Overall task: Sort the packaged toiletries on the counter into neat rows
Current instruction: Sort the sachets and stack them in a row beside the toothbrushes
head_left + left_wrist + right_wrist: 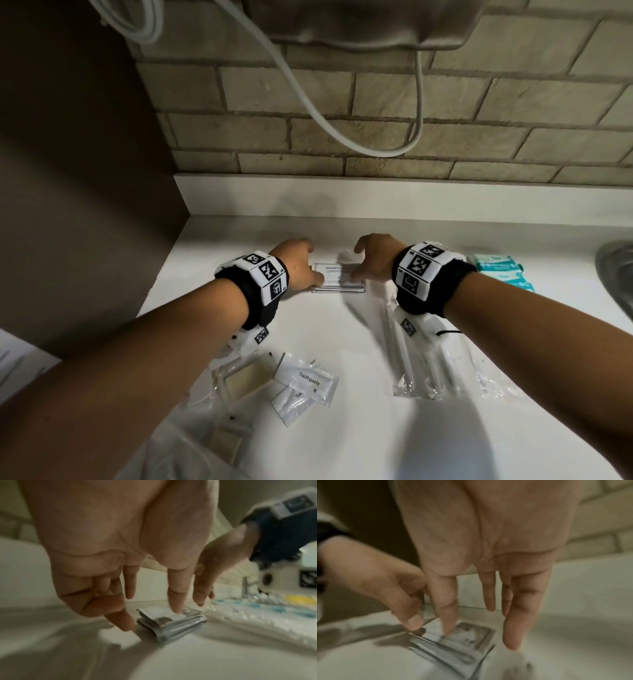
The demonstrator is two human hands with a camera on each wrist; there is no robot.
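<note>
A stack of shampoo and conditioner sachets (pixel 331 270) lies flat on the white counter (pixel 308 318), near the back. My left hand (pixel 310 270) is at its left end and my right hand (pixel 359 270) at its right end. In the left wrist view the left hand (pixel 152 616) has its thumb (pixel 175 601) pressed on top of the stack (pixel 173 626), with the other fingers pointing down beside its left edge. In the right wrist view the right hand (pixel 479 637) rests its thumb (pixel 445 612) on the stack (pixel 457 646), fingers straight, one reaching down past the right edge.
Toothpaste sachets (pixel 306 380) and clear soap packets (pixel 243 377) lie in front on the left. Bagged toothbrushes (pixel 421 359) lie under my right wrist. Teal wipe packs (pixel 500 272) sit at the right, beside a metal sink rim (pixel 616 270). A white cable (pixel 342 133) hangs on the brick wall.
</note>
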